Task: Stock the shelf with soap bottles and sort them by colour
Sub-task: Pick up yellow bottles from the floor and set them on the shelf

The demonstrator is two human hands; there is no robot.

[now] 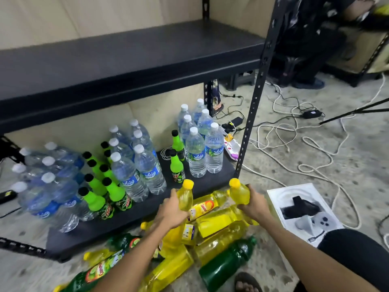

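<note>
Even, soft indoor light falls across the floor (368, 157); the wide lens bends the shelf (126, 60) edges, and water bottles (52, 186) at left smear with blur.

Shelf (126, 60): matte black, boards and posts. Backing panel (63, 17): beige. Left-hand soap bottle (185, 197) and right-hand soap bottle (239, 193): translucent yellow, yellow caps. Floor pile (221, 226): mostly yellow, red-orange labels; one dark green soap bottle (227, 262). Water bottles (147, 167): clear, white caps, blue labels. Soda bottles (114, 192): neon green, black caps. Floor (315, 165): mottled grey. Cables (263, 175): white. Box (303, 211): white, black-and-grey print.
</note>
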